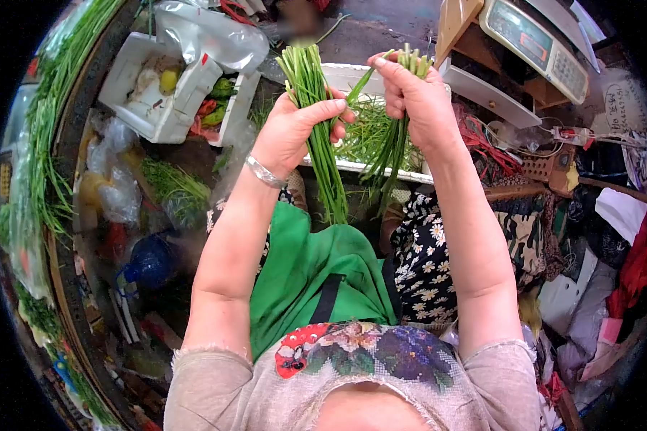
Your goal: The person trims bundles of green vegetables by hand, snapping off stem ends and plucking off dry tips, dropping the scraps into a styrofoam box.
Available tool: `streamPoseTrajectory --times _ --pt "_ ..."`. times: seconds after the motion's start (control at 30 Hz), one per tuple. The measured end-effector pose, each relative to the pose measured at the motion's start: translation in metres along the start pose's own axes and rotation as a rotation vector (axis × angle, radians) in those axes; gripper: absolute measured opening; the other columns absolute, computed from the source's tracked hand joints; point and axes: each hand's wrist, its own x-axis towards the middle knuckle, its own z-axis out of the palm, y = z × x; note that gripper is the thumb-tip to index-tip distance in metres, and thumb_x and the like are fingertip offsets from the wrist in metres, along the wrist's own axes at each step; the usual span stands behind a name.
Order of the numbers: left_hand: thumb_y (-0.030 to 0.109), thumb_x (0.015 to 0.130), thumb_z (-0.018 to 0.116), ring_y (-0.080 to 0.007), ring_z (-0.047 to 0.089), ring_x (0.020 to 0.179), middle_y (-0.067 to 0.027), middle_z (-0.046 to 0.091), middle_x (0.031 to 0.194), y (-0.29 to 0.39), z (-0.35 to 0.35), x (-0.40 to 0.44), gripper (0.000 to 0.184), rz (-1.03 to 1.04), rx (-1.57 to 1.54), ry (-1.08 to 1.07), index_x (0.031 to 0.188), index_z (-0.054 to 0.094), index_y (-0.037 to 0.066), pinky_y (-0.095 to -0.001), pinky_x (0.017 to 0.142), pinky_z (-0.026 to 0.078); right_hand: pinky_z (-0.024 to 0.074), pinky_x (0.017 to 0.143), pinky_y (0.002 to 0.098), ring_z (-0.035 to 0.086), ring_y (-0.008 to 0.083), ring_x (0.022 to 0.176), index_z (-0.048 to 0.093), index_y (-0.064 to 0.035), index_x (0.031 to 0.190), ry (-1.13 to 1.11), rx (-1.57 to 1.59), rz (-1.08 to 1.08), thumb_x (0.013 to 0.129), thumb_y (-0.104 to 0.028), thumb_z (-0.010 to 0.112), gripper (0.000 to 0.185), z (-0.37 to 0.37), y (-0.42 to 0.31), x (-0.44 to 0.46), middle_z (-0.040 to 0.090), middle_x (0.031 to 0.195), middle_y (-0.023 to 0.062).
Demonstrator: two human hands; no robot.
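In my left hand (pixel 305 126) is a bunch of long, thin green stalks (pixel 327 176), with the cut ends upward and the tips hanging over my green apron (pixel 302 251). The thumb and fingers wrap round it. My right hand (pixel 413 90) grips a second, smaller bunch of green stalks (pixel 392 147), its pale ends sticking up above the fingers. A loose green blade (pixel 361 86) reaches from the right thumb and forefinger towards the left hand. Below both hands a white foam box (pixel 410 174) holds more loose green stalks (pixel 359 129).
Long greens (pixel 57 136) lie along a ledge on the left. Near it are an open foam box (pixel 126 93), plastic bags (pixel 115 176) and a blue container (pixel 151 262). A digital scale (pixel 532 43) stands at upper right, above red string (pixel 482 140) and cloth heaps.
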Motion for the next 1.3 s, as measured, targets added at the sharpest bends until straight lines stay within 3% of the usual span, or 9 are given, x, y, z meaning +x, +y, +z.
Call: streamPoseTrajectory --times 0.17,0.37,0.5,0.63,0.77,0.83,1.03,1.07,1.3 --pt "0.009 0.085 0.066 -0.0153 0.061 0.06 -0.0101 0.065 0.08 0.002 -0.019 0.001 0.016 0.054 0.061 0.009 0.098 0.058 0.003 -0.0275 0.055 0.05 0.0283 0.045 0.0205 0.037 0.004 0.05 0.062 -0.0042 0.091 0.111 0.117 -0.098 0.088 -0.015 0.065 0.011 -0.018 -0.014 0.008 0.043 0.062 -0.006" --pt "0.009 0.085 0.066 -0.0235 0.068 0.074 -0.0141 0.068 0.086 0.002 -0.032 0.002 0.016 0.112 0.119 0.29 0.097 0.058 0.001 -0.0309 0.064 0.055 0.0367 0.052 0.0254 0.049 0.0117 0.056 0.061 -0.0045 0.086 0.245 0.087 -0.186 0.085 -0.018 0.059 0.014 -0.033 -0.022 0.015 0.055 0.066 0.0018" --pt "0.011 0.086 0.066 -0.0178 0.063 0.065 -0.0092 0.065 0.078 0.004 -0.032 -0.001 0.019 0.065 0.135 0.109 0.1 0.059 0.0 -0.0278 0.057 0.051 0.0382 0.055 0.0258 0.048 0.0126 0.054 0.061 -0.0036 0.089 0.278 0.138 -0.118 0.084 -0.017 0.054 0.016 -0.016 -0.03 0.008 0.055 0.064 0.0026" --pt "0.009 0.085 0.067 -0.0125 0.054 0.056 -0.0026 0.057 0.072 0.003 -0.01 -0.005 0.025 -0.022 0.031 -0.035 0.106 0.058 -0.001 -0.0258 0.049 0.046 0.0342 0.051 0.0215 0.044 0.0063 0.055 0.065 -0.0073 0.09 -0.045 -0.161 -0.051 0.082 -0.016 0.064 0.012 -0.008 -0.01 0.002 0.055 0.065 -0.003" --pt "0.009 0.084 0.069 -0.0102 0.054 0.056 -0.0021 0.057 0.072 -0.001 0.004 -0.005 0.025 -0.064 0.045 -0.077 0.105 0.059 0.0 -0.0243 0.048 0.045 0.0449 0.061 0.0237 0.056 0.0069 0.071 0.066 -0.0051 0.096 -0.162 -0.161 -0.014 0.082 -0.022 0.072 0.022 0.009 -0.001 -0.004 0.065 0.084 -0.0005" --pt "0.008 0.082 0.071 -0.0092 0.054 0.056 -0.0022 0.058 0.071 -0.004 0.008 -0.004 0.024 -0.07 0.062 -0.108 0.103 0.06 0.002 -0.0235 0.047 0.045 0.045 0.062 0.0231 0.057 0.007 0.07 0.065 -0.0037 0.096 -0.191 -0.139 0.021 0.083 -0.02 0.072 0.022 0.015 -0.003 -0.011 0.065 0.083 -0.0005" --pt "0.012 0.088 0.065 -0.0148 0.061 0.061 -0.0091 0.065 0.081 -0.005 -0.003 0.001 0.024 -0.019 -0.057 -0.057 0.109 0.058 0.004 -0.0258 0.052 0.049 0.04 0.057 0.0231 0.051 0.005 0.066 0.066 -0.0055 0.086 -0.07 -0.159 0.049 0.084 -0.017 0.069 0.012 0.002 -0.004 -0.004 0.062 0.077 -0.0033" --pt "0.011 0.089 0.063 -0.0161 0.062 0.063 -0.0124 0.067 0.084 -0.001 -0.003 0.0 0.022 -0.028 -0.047 -0.056 0.109 0.058 0.003 -0.0261 0.052 0.05 0.0271 0.043 0.0195 0.037 0.0023 0.046 0.066 -0.0058 0.092 -0.06 -0.166 0.006 0.086 -0.014 0.068 0.01 0.005 -0.004 -0.004 0.048 0.057 -0.0069" --pt "0.011 0.088 0.064 -0.0159 0.062 0.061 -0.0126 0.067 0.082 0.001 -0.001 -0.002 0.022 0.042 0.028 0.001 0.106 0.057 0.001 -0.0256 0.052 0.049 0.0276 0.043 0.0204 0.037 0.0032 0.045 0.065 -0.0054 0.088 -0.029 -0.071 0.025 0.087 -0.017 0.067 0.012 0.003 0.005 0.0 0.045 0.056 -0.0071"
